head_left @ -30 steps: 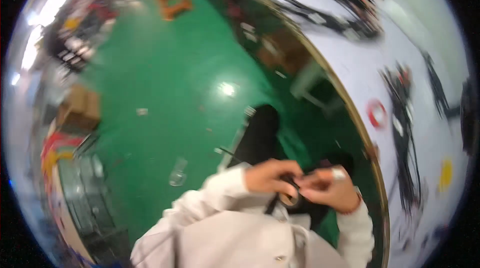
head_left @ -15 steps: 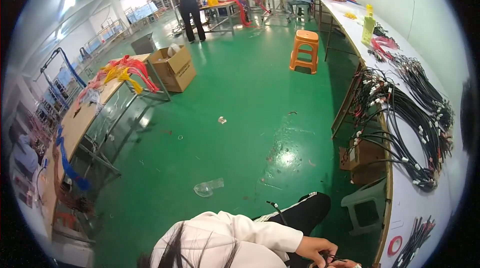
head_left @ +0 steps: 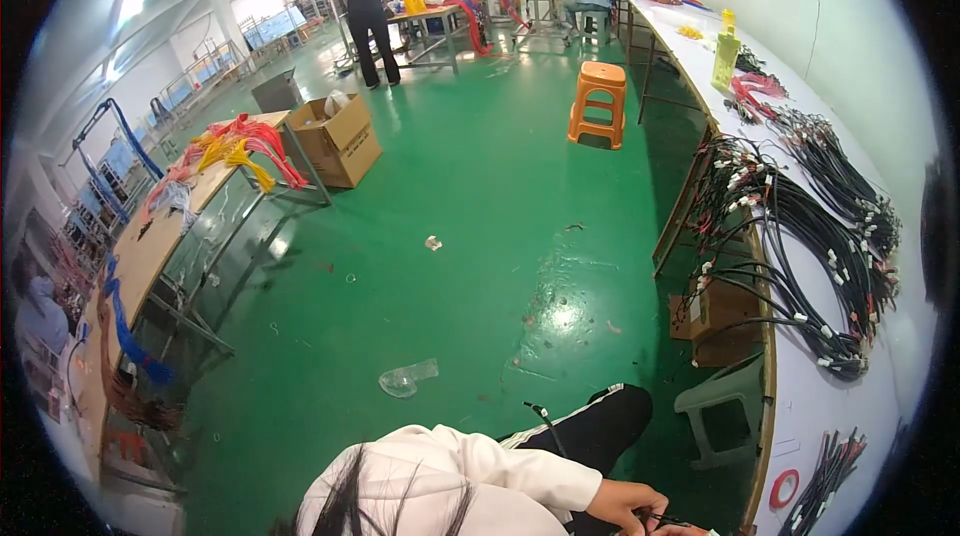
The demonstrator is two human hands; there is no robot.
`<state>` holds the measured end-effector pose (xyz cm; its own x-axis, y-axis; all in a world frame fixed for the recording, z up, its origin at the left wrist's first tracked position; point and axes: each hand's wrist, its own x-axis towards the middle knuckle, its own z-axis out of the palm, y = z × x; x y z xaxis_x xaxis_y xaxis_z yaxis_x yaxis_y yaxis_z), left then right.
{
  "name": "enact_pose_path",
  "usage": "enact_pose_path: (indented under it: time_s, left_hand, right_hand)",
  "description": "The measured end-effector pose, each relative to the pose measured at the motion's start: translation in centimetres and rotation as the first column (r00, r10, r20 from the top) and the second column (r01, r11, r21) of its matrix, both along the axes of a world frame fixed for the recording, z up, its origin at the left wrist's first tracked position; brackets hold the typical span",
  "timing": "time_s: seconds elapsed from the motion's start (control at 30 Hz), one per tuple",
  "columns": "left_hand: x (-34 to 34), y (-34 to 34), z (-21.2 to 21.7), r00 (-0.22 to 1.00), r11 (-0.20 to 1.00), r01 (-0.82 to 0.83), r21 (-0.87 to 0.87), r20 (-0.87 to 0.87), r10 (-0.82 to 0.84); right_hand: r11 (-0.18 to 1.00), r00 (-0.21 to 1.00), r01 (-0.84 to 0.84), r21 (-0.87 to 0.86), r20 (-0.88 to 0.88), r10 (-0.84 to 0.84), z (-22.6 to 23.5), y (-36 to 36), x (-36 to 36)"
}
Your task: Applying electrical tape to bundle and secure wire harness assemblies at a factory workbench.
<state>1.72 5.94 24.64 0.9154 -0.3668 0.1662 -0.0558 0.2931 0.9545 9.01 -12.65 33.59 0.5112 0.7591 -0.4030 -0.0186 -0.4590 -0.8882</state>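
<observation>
Low at the bottom edge, my left hand [head_left: 626,506] has its fingers bent and pinched round a thin black cable [head_left: 657,517]. My right hand [head_left: 684,531] meets it from the right, mostly cut off by the frame, its fingertips close together at the same cable. The strands between the fingers are small and partly hidden. Another black cable end [head_left: 543,416] with a small white band sticks up over my dark trouser leg [head_left: 590,426], its lower part behind my white sleeve [head_left: 530,471].
On my right, a long white table [head_left: 810,406] carries black cable bundles [head_left: 815,246], a smaller bundle [head_left: 828,481] and a red tape roll [head_left: 785,488]. A grey stool [head_left: 722,416] stands beneath. An orange stool [head_left: 598,104], cardboard box [head_left: 340,141] and clear plastic scrap [head_left: 408,378] are on the floor.
The whole view has shifted slightly, so the room sits a little further left. Both hands stay together at the black cable, the right one now lower and more cut off.
</observation>
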Motion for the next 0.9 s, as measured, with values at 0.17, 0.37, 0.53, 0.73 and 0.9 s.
enact_pose_path:
  time_s: [0.17, 0.37, 0.53, 0.73, 0.9]
  left_hand:
    - [0.1, -0.2, 0.6, 0.997, 0.999, 0.038, -0.036, -0.067, -0.040]
    - [0.1, 0.1, 0.8, 0.999, 0.999, 0.038, 0.011, -0.034, -0.038]
    - [-0.1, 0.0, 0.6, 1.000, 1.000, 0.021, 0.001, 0.001, -0.021]
    - [-0.5, -0.2, 0.2, 1.000, 0.998, 0.006, -0.067, -0.026, -0.008]
    - [-1.5, 0.4, 0.3, 0.995, 0.995, -0.095, -0.043, -0.015, 0.095]
  right_hand:
    - [0.998, 0.997, 0.029, 0.061, -0.072, -0.025, -0.8, -0.8, 0.2]
    - [0.989, 0.991, 0.061, 0.137, -0.127, -0.044, -1.0, -1.0, 0.1]
    - [0.991, 0.986, 0.028, 0.131, -0.167, -0.006, -0.8, -0.8, 0.4]
    - [0.993, 0.996, -0.010, 0.121, -0.091, 0.021, -0.3, -0.2, 0.1]
    - [0.993, 0.999, -0.037, 0.109, -0.013, 0.039, 0.2, 1.0, -0.1]
